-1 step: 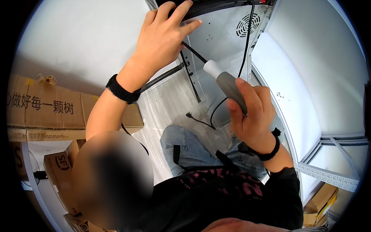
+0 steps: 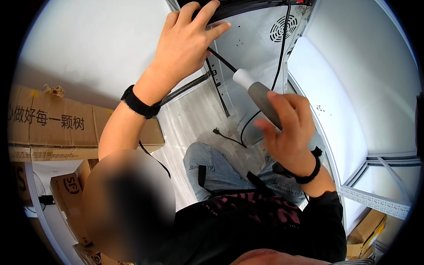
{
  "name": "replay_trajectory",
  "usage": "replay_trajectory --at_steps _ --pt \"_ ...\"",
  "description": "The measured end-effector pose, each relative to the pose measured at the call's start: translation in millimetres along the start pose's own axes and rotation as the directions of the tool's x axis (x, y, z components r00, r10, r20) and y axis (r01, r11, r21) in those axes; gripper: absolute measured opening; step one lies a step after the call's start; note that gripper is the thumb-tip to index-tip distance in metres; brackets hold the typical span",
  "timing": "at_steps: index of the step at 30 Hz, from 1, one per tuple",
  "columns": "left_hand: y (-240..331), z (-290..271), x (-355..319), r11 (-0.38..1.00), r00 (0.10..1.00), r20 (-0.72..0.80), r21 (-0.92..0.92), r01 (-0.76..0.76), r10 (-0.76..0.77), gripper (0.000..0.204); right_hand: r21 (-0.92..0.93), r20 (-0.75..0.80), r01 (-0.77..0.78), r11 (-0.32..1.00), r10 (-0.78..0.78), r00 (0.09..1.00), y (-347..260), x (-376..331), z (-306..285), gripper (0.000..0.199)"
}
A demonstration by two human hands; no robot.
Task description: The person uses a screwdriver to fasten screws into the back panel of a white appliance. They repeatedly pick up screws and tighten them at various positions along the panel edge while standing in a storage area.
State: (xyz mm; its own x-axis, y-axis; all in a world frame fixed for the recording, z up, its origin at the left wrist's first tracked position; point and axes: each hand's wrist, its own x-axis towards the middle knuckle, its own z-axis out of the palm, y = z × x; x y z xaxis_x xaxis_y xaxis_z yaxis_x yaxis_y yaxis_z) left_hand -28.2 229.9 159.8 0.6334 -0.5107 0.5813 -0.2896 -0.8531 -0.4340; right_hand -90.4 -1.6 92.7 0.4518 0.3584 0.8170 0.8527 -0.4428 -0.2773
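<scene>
My left hand (image 2: 185, 42) reaches to the top of the view, its fingers spread over a dark edge (image 2: 238, 9) on a pale metal casing (image 2: 247, 48). Its fingertips partly pass out of sight. Under that hand runs the black shaft of a screwdriver (image 2: 260, 95) with a white and grey handle; the shaft's tip is hidden. My right hand (image 2: 289, 132) is loosely around the rear of the grey handle. Its index finger lies along the handle, while the thumb is blurred and stands a little off it.
A black cable (image 2: 281, 53) hangs down the casing, which has a round vent (image 2: 283, 28). A plug (image 2: 216, 131) lies on the wood-look floor (image 2: 185, 119). Cardboard boxes (image 2: 57, 126) stand at left; white panels and a metal frame (image 2: 375, 201) are at right.
The thumb of my right hand has moved slightly off the screwdriver handle, and the hand's fingers have shifted a little. My left hand has stayed in place.
</scene>
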Motion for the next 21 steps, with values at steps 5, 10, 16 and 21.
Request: replay_trajectory --at_steps 5,10,16,21 --pt "2 -2 2 1.0 1.0 0.017 0.015 0.009 -0.01 0.07 -0.028 -0.138 0.142 0.989 -0.145 0.98 8 1 11 0.04" --pt "2 -2 0 1.0 1.0 0.018 0.024 0.01 -0.011 0.07 -0.007 0.057 -0.073 0.997 0.073 0.996 1 0 -4 0.044" --pt "5 -1 3 1.0 1.0 0.013 0.012 0.006 -0.006 0.068 0.029 -0.061 0.013 0.999 -0.011 0.998 11 -2 3 0.047" --pt "-5 4 -3 1.0 0.999 0.042 -0.011 0.02 -0.02 0.069 0.062 0.068 -0.163 0.985 0.159 0.985 2 4 -7 0.046"
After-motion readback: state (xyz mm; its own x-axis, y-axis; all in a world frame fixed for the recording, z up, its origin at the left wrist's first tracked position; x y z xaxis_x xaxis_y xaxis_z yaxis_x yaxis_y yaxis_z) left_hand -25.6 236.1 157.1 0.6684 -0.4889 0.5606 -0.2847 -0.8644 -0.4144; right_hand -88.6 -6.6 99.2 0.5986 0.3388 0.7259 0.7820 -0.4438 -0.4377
